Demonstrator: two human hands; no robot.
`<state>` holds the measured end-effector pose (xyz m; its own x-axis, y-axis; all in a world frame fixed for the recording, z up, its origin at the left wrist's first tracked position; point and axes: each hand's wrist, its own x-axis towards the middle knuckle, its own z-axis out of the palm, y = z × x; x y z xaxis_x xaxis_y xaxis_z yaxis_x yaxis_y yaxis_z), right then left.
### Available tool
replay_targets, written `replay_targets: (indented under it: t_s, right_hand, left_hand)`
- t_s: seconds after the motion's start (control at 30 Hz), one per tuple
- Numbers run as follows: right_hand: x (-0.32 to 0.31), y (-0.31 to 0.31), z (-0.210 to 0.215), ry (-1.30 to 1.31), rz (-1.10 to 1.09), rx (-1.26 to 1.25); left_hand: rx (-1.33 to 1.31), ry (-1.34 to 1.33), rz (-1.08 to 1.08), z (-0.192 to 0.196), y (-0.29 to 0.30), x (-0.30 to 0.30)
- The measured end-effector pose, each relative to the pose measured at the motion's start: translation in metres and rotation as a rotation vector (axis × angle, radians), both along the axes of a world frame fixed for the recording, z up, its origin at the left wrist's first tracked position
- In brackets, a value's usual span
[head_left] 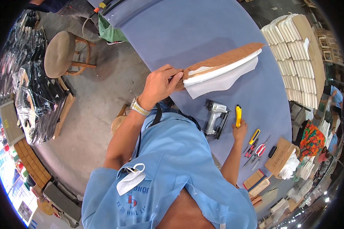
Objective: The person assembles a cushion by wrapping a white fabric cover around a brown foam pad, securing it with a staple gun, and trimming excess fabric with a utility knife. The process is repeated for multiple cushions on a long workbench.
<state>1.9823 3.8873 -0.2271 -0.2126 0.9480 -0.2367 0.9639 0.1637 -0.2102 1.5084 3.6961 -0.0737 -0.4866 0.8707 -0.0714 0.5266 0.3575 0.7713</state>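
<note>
My left hand (161, 84), with a metal watch on its wrist, pinches the near-left corner of a flat padded panel. The panel, perhaps a seat pad, stands tilted on its edge over the blue-grey table (156, 34). Brown cover material (225, 56) wraps its upper side. A white foam edge (221, 70) shows below that, and a thin white sheet (218, 81) hangs under it. Lower right, my right hand (239, 131) is closed around the bottom end of a yellow utility knife (238, 115), which points away from me. Between my body and that hand lies a silver-and-black staple gun (215, 117).
Right of my right hand lie a yellow-handled tool (254, 136), red-handled pliers (250, 149), red-handled cutters (260, 149) and a cardboard box (281, 155). White stacked pieces (294, 57) stand beyond the table. A round stool (60, 54) and wrapped stacks (42, 103) are at left; a person (74, 11) stands far left.
</note>
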Motion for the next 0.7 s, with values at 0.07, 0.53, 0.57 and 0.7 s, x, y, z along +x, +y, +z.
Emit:
replay_targets:
  t_s: [0.07,0.53,0.57,0.7]
  right_hand:
    - [-0.002,-0.005,-0.006,0.018,0.002,0.066]
    - [-0.123,0.006,0.141,1.226,-0.265,-0.241]
    - [-0.138,0.003,0.152,1.383,-0.245,-0.300]
    - [-0.214,-0.022,0.193,1.722,-0.012,-0.501]
  left_hand:
    - [0.141,0.038,0.000,-0.002,-0.003,0.001]
    - [0.225,0.082,-0.271,-0.001,0.000,-0.003]
    - [0.249,0.062,-0.260,-0.003,-0.002,-0.003]
    - [0.263,0.029,-0.241,0.001,-0.011,-0.001]
